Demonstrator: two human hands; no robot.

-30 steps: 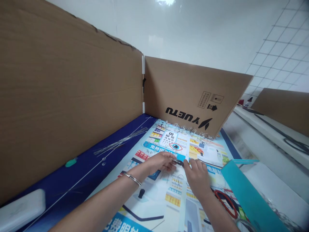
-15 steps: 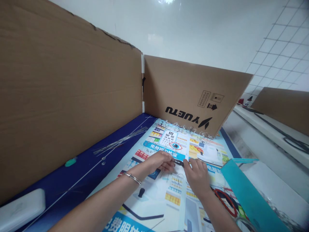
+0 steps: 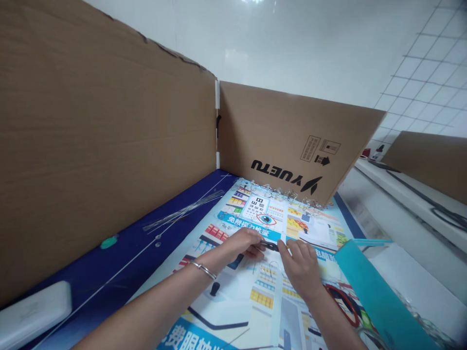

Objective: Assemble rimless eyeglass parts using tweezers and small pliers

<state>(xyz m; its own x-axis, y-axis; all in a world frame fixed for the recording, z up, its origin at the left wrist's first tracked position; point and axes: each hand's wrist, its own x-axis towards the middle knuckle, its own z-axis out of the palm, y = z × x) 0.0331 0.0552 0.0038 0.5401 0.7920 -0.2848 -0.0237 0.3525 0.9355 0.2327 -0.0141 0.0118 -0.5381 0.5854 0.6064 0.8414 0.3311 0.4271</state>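
On the printed poster [image 3: 233, 311] atop the blue tabletop [image 3: 120, 262], the left hand [image 3: 239, 244] and right hand [image 3: 301, 267] pinch a small dark part [image 3: 270, 246] between nearly closed fingers. This step calls for a steady hold.

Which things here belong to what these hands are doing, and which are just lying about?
In use: left hand, right hand, small black item between them, printed poster beneath them.

Lying about: thin rods, red loop, teal sheet, white case.

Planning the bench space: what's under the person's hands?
A printed poster with shelf pictures lies under the left hand and right hand; the patch directly beneath the palms is covered, so its print cannot be seen.
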